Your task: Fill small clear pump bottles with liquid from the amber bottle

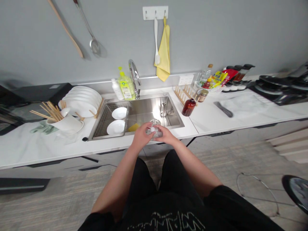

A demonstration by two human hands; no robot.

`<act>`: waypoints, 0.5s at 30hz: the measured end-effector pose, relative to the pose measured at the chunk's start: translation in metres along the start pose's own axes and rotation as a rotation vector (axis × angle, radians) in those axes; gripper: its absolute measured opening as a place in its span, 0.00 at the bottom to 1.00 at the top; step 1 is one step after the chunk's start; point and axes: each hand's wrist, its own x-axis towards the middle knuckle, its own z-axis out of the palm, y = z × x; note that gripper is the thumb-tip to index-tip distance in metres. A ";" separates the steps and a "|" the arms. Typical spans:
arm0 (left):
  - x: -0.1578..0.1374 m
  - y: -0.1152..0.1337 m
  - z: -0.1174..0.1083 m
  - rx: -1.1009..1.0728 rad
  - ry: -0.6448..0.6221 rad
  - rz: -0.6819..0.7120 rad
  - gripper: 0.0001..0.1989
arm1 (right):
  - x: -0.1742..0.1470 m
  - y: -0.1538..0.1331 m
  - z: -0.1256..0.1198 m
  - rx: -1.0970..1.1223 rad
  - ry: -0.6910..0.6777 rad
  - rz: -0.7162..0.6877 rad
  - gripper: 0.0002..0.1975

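Note:
Both hands meet at the front edge of the sink [151, 109], around a small clear container [157, 132]. My left hand [143, 134] is closed on its left end, with the fingers curled over the top. From the other side my right hand [166, 134] grips its right end. The fingers cover much of the container, so I cannot make out its exact kind. A yellow sponge [133, 127] lies in the basin just left of my left hand. Two white bowls [115, 127] [119, 113] sit in the wire rack at the sink's left.
Behind the sink stand a chrome faucet [135, 77], a green soap bottle [126, 86] and a white bottle [116, 89]. A brown bottle [189, 107] and a lidded jar [202, 95] are to the right. White plates [80, 99] and a chopstick holder [66, 123] stand left.

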 end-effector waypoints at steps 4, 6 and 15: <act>-0.001 -0.004 0.001 -0.107 -0.042 0.041 0.38 | 0.000 0.000 0.000 -0.011 -0.007 0.008 0.43; -0.003 -0.005 0.004 -0.099 0.025 0.008 0.39 | -0.001 -0.001 0.000 -0.007 -0.010 0.002 0.43; -0.009 -0.011 0.012 -0.183 0.041 -0.064 0.33 | -0.001 -0.004 -0.001 -0.007 -0.003 -0.002 0.43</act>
